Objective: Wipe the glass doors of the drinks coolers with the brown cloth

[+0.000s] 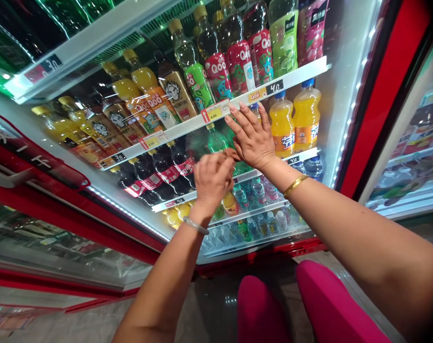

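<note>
My right hand [254, 136], a gold bangle at its wrist, is open, with its fingers spread and their tips at the white shelf edge beside a yellow price label [213, 115]. Left of it, my left hand [213, 178], wearing a pale bangle, is closed and somewhat blurred. A small reddish-brown patch [231, 153] shows between the two hands; whether it is a held thing or part of a thumb is unclear. Green bottles [217, 139] stand just behind the hands, partly hidden by them. Dark cola bottles [166, 167] with red labels are on the left of that same shelf.
Around me is an open, lit drinks fridge with a red frame [391, 95]. Qoo bottles [216, 66] fill the shelf above; orange soda bottles [307, 116] stand right. Small bottles [261, 224] line the bottom shelves. A red-framed glass door [59, 233] is at left.
</note>
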Action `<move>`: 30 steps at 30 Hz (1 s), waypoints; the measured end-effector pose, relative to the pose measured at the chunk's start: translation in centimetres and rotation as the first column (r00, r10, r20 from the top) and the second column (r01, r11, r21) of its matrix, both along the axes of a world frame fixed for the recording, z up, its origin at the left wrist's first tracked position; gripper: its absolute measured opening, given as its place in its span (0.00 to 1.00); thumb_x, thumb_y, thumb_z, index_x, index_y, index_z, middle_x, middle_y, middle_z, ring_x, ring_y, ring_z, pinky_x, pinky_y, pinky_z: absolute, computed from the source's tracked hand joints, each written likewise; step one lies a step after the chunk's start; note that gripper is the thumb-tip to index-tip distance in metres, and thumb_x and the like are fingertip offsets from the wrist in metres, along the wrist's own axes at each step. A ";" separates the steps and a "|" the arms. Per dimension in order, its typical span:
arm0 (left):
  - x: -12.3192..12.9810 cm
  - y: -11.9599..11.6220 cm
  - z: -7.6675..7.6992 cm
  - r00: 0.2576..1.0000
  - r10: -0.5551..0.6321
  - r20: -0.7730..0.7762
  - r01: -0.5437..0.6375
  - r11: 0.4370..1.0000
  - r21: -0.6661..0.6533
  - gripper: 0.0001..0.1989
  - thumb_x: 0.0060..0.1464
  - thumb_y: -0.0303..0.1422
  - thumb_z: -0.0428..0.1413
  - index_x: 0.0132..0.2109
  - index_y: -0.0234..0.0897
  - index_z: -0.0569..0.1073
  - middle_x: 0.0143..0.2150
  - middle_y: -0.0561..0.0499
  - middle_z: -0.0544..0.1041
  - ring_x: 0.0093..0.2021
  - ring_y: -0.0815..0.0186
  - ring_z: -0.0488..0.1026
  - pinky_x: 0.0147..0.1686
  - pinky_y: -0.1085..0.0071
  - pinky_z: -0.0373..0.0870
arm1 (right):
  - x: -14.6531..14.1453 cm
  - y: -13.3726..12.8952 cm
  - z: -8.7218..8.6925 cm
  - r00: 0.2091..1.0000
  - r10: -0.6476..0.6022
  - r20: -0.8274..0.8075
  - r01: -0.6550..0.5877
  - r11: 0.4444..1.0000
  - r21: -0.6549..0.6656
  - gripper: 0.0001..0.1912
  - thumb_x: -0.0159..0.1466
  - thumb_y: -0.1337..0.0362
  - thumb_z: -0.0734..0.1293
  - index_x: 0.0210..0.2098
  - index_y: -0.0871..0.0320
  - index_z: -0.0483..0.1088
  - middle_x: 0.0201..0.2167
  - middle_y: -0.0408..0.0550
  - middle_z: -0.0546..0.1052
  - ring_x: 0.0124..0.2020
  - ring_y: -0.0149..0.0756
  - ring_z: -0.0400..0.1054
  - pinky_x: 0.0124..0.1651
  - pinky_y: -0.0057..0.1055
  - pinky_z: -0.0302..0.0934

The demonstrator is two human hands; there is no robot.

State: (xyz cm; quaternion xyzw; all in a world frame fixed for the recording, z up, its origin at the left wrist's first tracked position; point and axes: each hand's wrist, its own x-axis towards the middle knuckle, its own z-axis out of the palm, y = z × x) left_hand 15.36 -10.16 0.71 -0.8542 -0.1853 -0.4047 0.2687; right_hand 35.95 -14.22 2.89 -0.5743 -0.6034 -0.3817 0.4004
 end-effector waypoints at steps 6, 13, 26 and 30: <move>0.6 0.8 6.5 0.892 0.111 0.438 -0.088 0.993 -0.073 0.23 0.54 0.28 0.62 0.58 0.42 0.77 0.60 0.41 0.72 0.64 0.49 0.64 0.70 0.49 0.56 | -0.1 -0.1 0.0 1.000 0.016 -0.017 -0.016 1.000 -0.013 0.31 0.74 0.61 0.51 0.76 0.48 0.52 0.78 0.41 0.52 0.80 0.39 0.41 0.82 0.57 0.26; 0.5 -1.0 -5.3 1.000 0.012 0.028 -0.013 0.999 0.030 0.15 0.59 0.31 0.62 0.52 0.51 0.81 0.54 0.45 0.78 0.57 0.53 0.70 0.57 0.55 0.67 | -0.2 -0.5 0.2 0.999 0.030 -0.024 -0.031 0.999 -0.040 0.31 0.75 0.60 0.51 0.76 0.47 0.51 0.78 0.37 0.50 0.80 0.39 0.39 0.82 0.55 0.25; 1.4 -0.4 0.9 0.950 0.057 0.308 -0.055 0.998 -0.015 0.19 0.56 0.26 0.61 0.55 0.46 0.80 0.55 0.43 0.75 0.58 0.50 0.67 0.62 0.50 0.65 | 0.1 -0.1 0.0 0.998 0.049 -0.032 -0.049 0.999 -0.006 0.31 0.74 0.58 0.50 0.75 0.49 0.53 0.78 0.36 0.51 0.80 0.41 0.40 0.82 0.54 0.24; 1.0 -1.2 -5.2 0.999 -0.009 0.037 0.009 1.000 -0.003 0.15 0.59 0.30 0.62 0.52 0.50 0.82 0.53 0.44 0.78 0.55 0.51 0.70 0.55 0.53 0.68 | 0.1 -0.1 -0.1 0.999 0.047 -0.019 -0.047 0.999 0.004 0.31 0.74 0.59 0.51 0.76 0.48 0.53 0.78 0.39 0.52 0.80 0.40 0.39 0.82 0.56 0.25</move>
